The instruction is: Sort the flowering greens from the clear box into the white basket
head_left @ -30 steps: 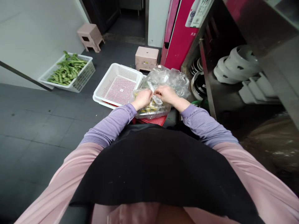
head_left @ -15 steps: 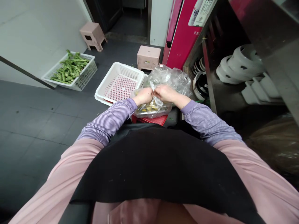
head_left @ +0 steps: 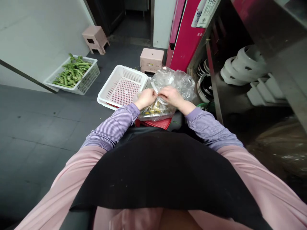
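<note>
A clear plastic bag point(head_left: 155, 112) with yellow and green contents rests on a red stool point(head_left: 158, 123) in front of me. My left hand point(head_left: 148, 97) pinches the gathered top of this bag from the left. From the right, my right hand point(head_left: 169, 95) is closed on the same twisted plastic, its fingertips close to those of the left. Just behind the hands lies a heap of clear plastic bags point(head_left: 179, 80); what it holds is hard to make out.
White basket point(head_left: 137, 76) with a red-dotted bottom, left of the bag. Basket of green stalks point(head_left: 80, 83) farther left. Two pink stools point(head_left: 152, 58) behind. Metal shelf with white dishes point(head_left: 248, 65) and stacked bowls point(head_left: 203, 88) at right.
The loose plastic ends between my hands have shifted, and my fingertips have drawn in around the gathered top. My right hand has turned slightly. The bag stays on the stool.
</note>
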A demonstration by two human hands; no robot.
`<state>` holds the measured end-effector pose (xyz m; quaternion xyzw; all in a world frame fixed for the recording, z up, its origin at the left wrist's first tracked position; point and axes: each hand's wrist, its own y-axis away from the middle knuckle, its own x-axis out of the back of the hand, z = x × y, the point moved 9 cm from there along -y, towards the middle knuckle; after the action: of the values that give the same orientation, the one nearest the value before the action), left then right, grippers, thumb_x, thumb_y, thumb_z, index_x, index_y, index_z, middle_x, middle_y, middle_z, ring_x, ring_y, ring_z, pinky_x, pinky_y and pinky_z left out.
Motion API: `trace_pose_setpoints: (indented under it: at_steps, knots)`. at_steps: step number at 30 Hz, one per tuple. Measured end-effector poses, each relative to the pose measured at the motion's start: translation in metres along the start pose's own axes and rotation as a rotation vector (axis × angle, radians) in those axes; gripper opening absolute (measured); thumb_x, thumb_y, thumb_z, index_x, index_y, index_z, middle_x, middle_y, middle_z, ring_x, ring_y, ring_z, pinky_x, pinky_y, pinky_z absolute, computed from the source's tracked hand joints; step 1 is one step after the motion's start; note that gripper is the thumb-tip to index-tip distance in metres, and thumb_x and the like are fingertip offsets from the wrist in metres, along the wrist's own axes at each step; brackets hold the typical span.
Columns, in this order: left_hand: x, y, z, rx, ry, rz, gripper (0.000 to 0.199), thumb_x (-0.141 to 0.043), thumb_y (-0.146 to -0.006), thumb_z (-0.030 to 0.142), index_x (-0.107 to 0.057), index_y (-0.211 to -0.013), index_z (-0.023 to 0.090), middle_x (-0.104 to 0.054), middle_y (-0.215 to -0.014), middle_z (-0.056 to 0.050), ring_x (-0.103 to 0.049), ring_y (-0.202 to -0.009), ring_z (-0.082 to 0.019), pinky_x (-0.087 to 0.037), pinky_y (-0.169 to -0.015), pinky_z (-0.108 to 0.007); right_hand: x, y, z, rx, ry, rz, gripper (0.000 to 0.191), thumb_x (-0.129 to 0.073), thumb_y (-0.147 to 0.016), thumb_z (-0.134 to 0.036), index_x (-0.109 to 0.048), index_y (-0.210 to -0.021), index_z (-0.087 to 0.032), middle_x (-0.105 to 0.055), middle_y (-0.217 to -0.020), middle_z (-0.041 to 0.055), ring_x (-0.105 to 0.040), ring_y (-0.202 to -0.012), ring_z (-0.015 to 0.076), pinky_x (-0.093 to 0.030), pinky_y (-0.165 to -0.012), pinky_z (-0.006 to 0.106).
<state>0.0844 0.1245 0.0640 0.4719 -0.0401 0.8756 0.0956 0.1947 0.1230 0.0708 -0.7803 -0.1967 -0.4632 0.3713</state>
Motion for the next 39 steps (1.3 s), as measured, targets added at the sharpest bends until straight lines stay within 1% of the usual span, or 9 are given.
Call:
trace_pose_setpoints:
  at_steps: [5,8,13,16,19,23,29,35,39]
  knots:
    - [0.002,0.003,0.006,0.021,-0.08,-0.053,0.019,-0.057,-0.089,0.025,-0.071,-0.085,0.013,-0.074,-0.092,-0.012,-0.065,-0.089,-0.022,-0.049,-0.087,-0.032,-0.015,-0.012,-0.008,0.018,0.108,-0.172,0.02,-0.054,-0.097,-0.019,-0.073,-0.095,-0.014,-0.071,-0.094,0.0133,-0.063,-0.092,0.0245,-0.048,-0.089,0.039]
    - [0.002,0.002,0.006,0.024,-0.079,-0.067,0.02,-0.055,-0.09,0.025,-0.07,-0.083,0.013,-0.073,-0.09,-0.011,-0.065,-0.086,-0.02,-0.049,-0.086,-0.031,-0.02,-0.013,-0.009,0.024,0.145,-0.209,0.026,-0.047,-0.101,-0.023,-0.071,-0.097,-0.013,-0.068,-0.095,0.0143,-0.06,-0.094,0.0251,-0.047,-0.091,0.041]
    - [0.006,-0.001,0.003,0.022,0.025,-0.031,0.016,-0.057,-0.085,0.021,-0.067,-0.075,0.014,-0.068,-0.075,-0.007,-0.061,-0.08,-0.018,-0.048,-0.085,-0.029,-0.025,-0.01,-0.003,-0.042,0.147,-0.185,0.032,-0.033,-0.103,-0.022,-0.064,-0.103,-0.012,-0.064,-0.103,0.0172,-0.057,-0.103,0.0278,-0.047,-0.094,0.046]
    - [0.006,0.0,-0.001,0.036,0.073,-0.02,0.013,-0.059,-0.082,0.019,-0.066,-0.073,0.015,-0.064,-0.07,-0.004,-0.058,-0.077,-0.017,-0.048,-0.082,-0.028,-0.028,-0.005,0.002,-0.081,0.104,-0.161,0.027,-0.035,-0.102,-0.025,-0.06,-0.1,-0.015,-0.061,-0.103,0.0166,-0.056,-0.102,0.0282,-0.048,-0.095,0.048]
    - [0.005,0.002,-0.001,0.051,0.058,-0.006,0.012,-0.058,-0.082,0.019,-0.066,-0.074,0.015,-0.064,-0.071,-0.004,-0.057,-0.076,-0.016,-0.047,-0.079,-0.027,-0.029,0.0,0.006,-0.086,0.032,-0.133,0.019,-0.041,-0.101,-0.028,-0.055,-0.093,-0.019,-0.059,-0.098,0.0135,-0.055,-0.097,0.0263,-0.049,-0.094,0.047]
    - [0.007,0.008,0.001,0.071,0.112,0.034,0.011,-0.06,-0.082,0.018,-0.065,-0.072,0.016,-0.063,-0.071,-0.003,-0.053,-0.072,-0.014,-0.044,-0.074,-0.027,-0.028,0.006,0.012,-0.103,-0.086,-0.084,0.01,-0.046,-0.097,-0.025,-0.05,-0.088,-0.021,-0.057,-0.093,0.011,-0.053,-0.09,0.0249,-0.049,-0.089,0.046]
    - [-0.006,0.019,-0.012,0.248,0.534,-0.07,0.007,-0.064,-0.083,0.015,-0.066,-0.077,0.013,-0.053,-0.06,0.004,-0.037,-0.052,-0.007,-0.035,-0.056,-0.023,-0.029,0.01,0.016,-0.142,-0.284,0.037,0.007,-0.042,-0.093,-0.022,-0.046,-0.087,-0.022,-0.057,-0.088,0.0109,-0.052,-0.086,0.0255,-0.049,-0.087,0.046]
    - [0.001,0.004,-0.006,0.126,0.625,-0.108,0.004,-0.065,-0.077,0.008,-0.066,-0.075,0.012,-0.056,-0.061,0.005,-0.041,-0.055,-0.005,-0.039,-0.06,-0.021,-0.022,-0.001,0.016,-0.147,-0.248,0.007,0.005,-0.044,-0.09,-0.021,-0.049,-0.09,-0.021,-0.057,-0.096,0.0129,-0.052,-0.092,0.0276,-0.048,-0.089,0.047]
    - [-0.006,-0.004,-0.015,0.16,0.666,-0.134,0.004,-0.066,-0.078,0.01,-0.067,-0.076,0.013,-0.055,-0.061,0.004,-0.041,-0.051,-0.005,-0.039,-0.057,-0.024,-0.018,-0.005,0.016,-0.137,-0.233,-0.011,0.006,-0.044,-0.091,-0.02,-0.048,-0.087,-0.022,-0.056,-0.092,0.0108,-0.052,-0.09,0.0265,-0.048,-0.087,0.046]
